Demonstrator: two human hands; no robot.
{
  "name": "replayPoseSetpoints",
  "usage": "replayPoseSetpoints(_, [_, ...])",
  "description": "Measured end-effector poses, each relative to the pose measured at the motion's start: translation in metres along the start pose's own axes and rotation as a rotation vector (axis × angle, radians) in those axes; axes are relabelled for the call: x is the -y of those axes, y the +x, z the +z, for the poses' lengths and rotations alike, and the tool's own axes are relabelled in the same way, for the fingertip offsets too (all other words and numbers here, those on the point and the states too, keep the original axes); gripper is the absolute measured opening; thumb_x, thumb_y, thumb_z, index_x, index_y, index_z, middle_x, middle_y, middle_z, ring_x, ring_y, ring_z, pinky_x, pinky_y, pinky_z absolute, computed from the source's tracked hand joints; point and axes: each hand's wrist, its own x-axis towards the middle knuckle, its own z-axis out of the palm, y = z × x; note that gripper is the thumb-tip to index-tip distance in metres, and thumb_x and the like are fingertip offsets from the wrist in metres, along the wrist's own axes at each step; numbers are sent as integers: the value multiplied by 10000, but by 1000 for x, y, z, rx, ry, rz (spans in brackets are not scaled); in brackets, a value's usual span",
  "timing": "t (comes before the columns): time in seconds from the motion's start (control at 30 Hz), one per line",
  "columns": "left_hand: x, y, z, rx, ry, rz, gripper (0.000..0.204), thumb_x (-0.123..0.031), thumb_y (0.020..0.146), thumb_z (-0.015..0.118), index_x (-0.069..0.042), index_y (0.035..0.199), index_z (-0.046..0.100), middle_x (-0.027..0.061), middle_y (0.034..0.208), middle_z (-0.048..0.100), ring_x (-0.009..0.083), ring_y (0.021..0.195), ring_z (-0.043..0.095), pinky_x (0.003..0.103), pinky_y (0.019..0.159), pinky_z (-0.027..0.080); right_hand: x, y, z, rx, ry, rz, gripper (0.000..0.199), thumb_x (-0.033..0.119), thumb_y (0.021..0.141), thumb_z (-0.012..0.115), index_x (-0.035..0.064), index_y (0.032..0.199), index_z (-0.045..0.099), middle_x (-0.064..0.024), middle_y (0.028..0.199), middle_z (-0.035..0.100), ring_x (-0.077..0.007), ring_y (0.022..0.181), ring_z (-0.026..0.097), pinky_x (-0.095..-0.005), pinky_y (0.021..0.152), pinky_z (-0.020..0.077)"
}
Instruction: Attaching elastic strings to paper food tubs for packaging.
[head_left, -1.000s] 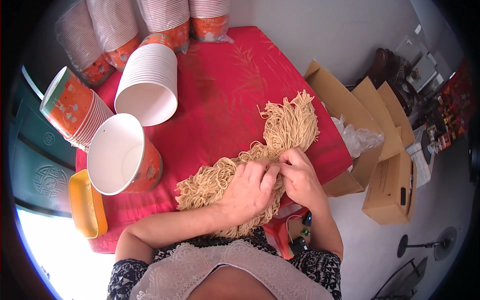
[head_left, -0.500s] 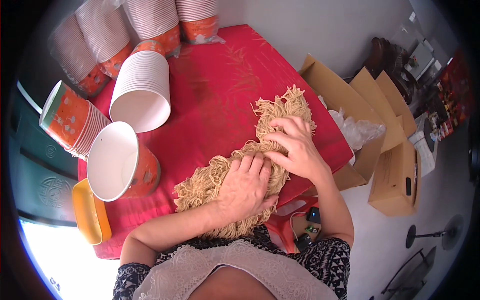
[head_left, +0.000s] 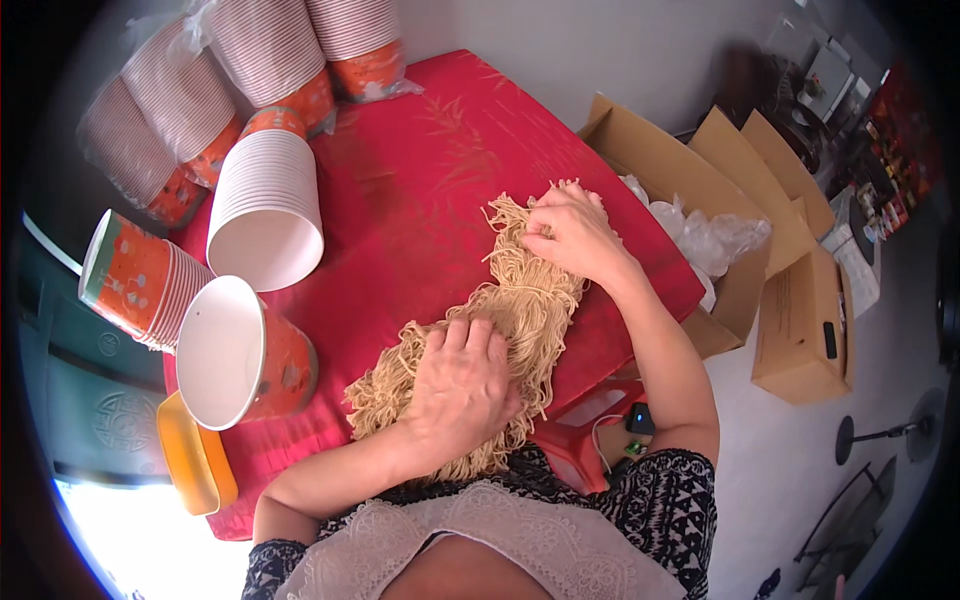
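A long bundle of tan, noodle-like strands (head_left: 524,318) lies slantwise along the near edge of the red-covered table (head_left: 400,230). It narrows near its middle and spreads loosely at both ends. My left hand (head_left: 462,385) presses on the wide near part, fingers together and bent into the strands, the thumb side toward the right. At the far end, my right hand (head_left: 572,232) has its fingers curled over the strands; the fingertips are partly buried. Left of the bundle, a large white-lined paper bucket (head_left: 222,350) with an orange outside lies tilted, its mouth toward me.
Beside the bucket are a nested stack of white cups (head_left: 268,200) on its side and an orange-printed stack (head_left: 135,275). Plastic-wrapped stacks (head_left: 265,50) stand at the back left. A yellow tub (head_left: 192,455) sits at the left edge. Open cardboard boxes (head_left: 800,330) stand to the right.
My right hand has moved away from the bundle's middle to its far end, uncovering the narrow part. My left hand has shifted slightly left and down, and the hands are farther apart.
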Motion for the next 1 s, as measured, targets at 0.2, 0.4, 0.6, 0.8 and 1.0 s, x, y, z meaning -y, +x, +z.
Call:
replayPoseSetpoints(0.2, [5,-2,-22,-48,-51,-25,451,-348,745,733,12,974,586,160,1018,531,305,941,537,427,830,425,5,4,4,34,-74,55,164,260,771,706,101,754,667,-50,947,628,-268,1015,536,-456,899,370])
replayPoseSetpoints(0.4, [-11,16,-25,-185,-222,220,565,-288,729,781,-7,1175,577,230,1223,470,393,1179,446,514,978,399,14,9,2,89,-149,75,153,262,790,695,111,769,708,-88,971,666,-303,1055,559,-485,958,387])
replayPoseSetpoints(0.6, [-10,10,-6,140,-94,301,436,-300,718,780,-59,1046,622,184,1384,390,407,1363,284,618,1072,297,12,11,5,112,-139,89,132,243,773,688,113,759,691,-82,963,654,-293,1037,560,-490,934,393])
replayPoseSetpoints(0.8, [23,-6,-11,-39,-270,101,503,-92,667,747,-50,1129,551,223,1304,421,403,1237,420,535,994,410,6,18,11,121,-178,98,102,210,729,682,112,717,658,-70,904,646,-291,997,576,-495,910,406])
replayPoseSetpoints(1.0, [46,-15,-21,58,-419,-83,516,-53,679,681,-105,1170,530,250,1287,454,433,1181,463,528,993,419,12,37,0,333,-165,189,173,210,744,667,80,815,755,-147,954,713,-334,1033,624,-507,928,443])
